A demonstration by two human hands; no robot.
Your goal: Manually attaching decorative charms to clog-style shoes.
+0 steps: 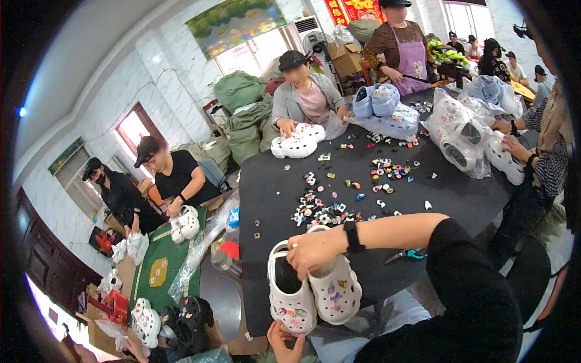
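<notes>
Before me, at the near edge of the black table, is a pair of white clogs with holes and colourful charms on their toes. My right hand [315, 251], with a dark wrist band, comes across from the right. Its bent fingers grip the inner rim of the left white clog [293, 307], against the right white clog [336, 296]. My left hand [285, 346] is at the left clog's toe, finger and thumb around its front edge, beside the charms [292, 314]. The undersides of the clogs are hidden.
Loose charms [327, 212] are scattered over the black table [272, 187]. Teal-handled scissors [408, 256] lie right of my clogs. A red-lidded jar [227, 259] stands left. Bagged clogs [460, 133] sit far right. Co-workers handle clogs around the table and at a green table [181, 257].
</notes>
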